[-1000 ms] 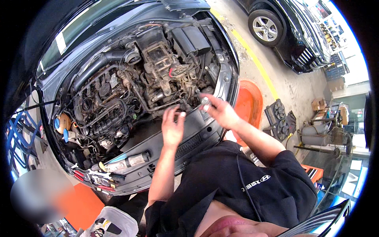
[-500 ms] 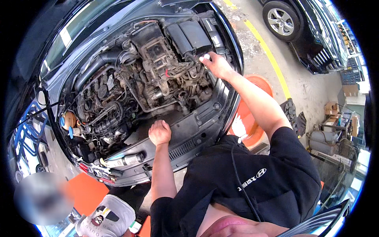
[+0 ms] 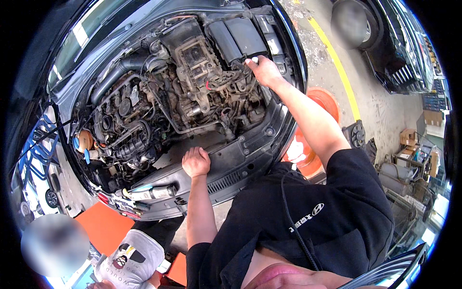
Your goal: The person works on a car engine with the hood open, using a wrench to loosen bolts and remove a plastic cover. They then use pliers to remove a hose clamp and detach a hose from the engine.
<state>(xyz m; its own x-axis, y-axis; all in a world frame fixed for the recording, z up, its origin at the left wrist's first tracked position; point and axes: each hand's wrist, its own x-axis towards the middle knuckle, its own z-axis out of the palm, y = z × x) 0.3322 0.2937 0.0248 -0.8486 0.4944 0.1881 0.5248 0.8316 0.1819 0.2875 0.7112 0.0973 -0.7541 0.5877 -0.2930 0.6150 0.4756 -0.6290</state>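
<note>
My right hand reaches over the far right of a car's engine bay, beside the black box. Its fingers are closed round a small thing with a white end; the rest of that thing is hidden in the hand. My left hand lies on the black front panel, fingers bent over its inner edge and knuckles up. Between and beyond the hands is the dusty engine, with its hoses, wiring and bare metal parts.
A flashlight-like cylinder and several hand tools lie on the panel's left end. An orange round tub stands right of the car. Another person in a grey shirt is at lower left. Another car's wheel shows at upper right.
The whole view has shifted a little, with the engine bay now slightly higher and farther right. My left hand stays on the panel; my right hand keeps to the same corner, its wrist slightly turned.
</note>
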